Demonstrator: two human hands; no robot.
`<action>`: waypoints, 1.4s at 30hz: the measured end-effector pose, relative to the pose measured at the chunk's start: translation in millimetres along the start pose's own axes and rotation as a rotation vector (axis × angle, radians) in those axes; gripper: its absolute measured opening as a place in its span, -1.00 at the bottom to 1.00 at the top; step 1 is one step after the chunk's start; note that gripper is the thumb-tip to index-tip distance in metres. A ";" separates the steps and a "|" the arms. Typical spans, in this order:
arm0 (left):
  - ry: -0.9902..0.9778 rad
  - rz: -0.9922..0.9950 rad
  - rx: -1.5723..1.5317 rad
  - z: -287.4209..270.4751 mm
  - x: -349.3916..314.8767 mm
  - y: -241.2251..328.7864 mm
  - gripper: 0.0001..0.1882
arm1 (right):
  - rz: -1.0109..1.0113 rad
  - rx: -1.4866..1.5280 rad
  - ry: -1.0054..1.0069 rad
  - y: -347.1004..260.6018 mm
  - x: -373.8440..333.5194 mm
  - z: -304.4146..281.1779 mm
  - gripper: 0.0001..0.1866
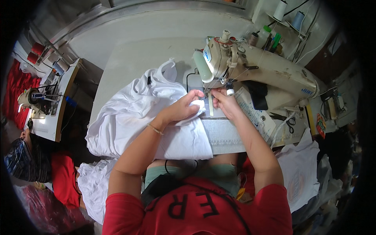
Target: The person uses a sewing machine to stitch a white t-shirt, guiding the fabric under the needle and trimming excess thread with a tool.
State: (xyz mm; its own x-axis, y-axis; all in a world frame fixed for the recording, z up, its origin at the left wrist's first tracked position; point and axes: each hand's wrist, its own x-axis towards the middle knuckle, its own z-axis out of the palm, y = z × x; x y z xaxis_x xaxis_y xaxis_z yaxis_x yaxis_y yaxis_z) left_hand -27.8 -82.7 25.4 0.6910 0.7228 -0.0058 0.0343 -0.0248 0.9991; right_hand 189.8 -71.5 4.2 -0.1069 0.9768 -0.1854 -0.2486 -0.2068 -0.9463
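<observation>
A white garment [137, 113] lies bunched over the left of the sewing table, with its front part hanging toward my lap. My left hand [182, 107] is closed on a folded edge of it, just left of the needle area of the sewing machine [266, 64]. Close by, my right hand [226, 102] has its fingers curled together beside the presser foot; what they pinch, if anything, is too small to make out. Between my hands a narrow pale strip [210, 105] runs from the presser foot toward me.
Scissors [290, 123] and a dark phone-like object [258, 95] lie right of my right forearm. Thread cones [280, 10] stand at the upper right. At the left, another person's hand [26, 136] is near a second sewing machine [29, 98]. White cloth [299, 168] hangs off the right edge.
</observation>
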 end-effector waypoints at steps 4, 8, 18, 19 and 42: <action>0.125 0.107 0.120 15.9 -21.6 1.2 -0.62 | 0.072 -0.377 -0.250 -7.2 -53.8 22.8 -0.78; 0.314 0.237 0.734 24.4 -36.6 5.9 -0.72 | 0.009 -0.302 -0.207 0.1 -73.8 38.5 -0.82; 0.413 0.410 0.780 28.7 -55.7 3.5 -0.80 | -0.102 -0.412 -0.213 7.0 -84.4 50.7 -0.78; 0.423 0.422 0.780 29.9 -55.5 3.2 -0.81 | -0.162 -0.477 -0.195 7.0 -82.2 52.0 -0.77; 0.165 -0.117 0.427 9.4 -41.9 10.0 -0.78 | -1.115 -1.492 -0.096 23.3 -108.8 65.9 -0.88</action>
State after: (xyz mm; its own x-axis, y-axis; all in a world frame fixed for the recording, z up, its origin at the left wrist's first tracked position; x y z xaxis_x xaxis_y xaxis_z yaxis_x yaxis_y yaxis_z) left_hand -49.7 -119.7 35.2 0.5422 0.8368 -0.0761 0.4232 -0.1937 0.8851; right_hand 132.3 -186.2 19.8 -0.5697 0.5938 0.5682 0.7031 0.7101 -0.0372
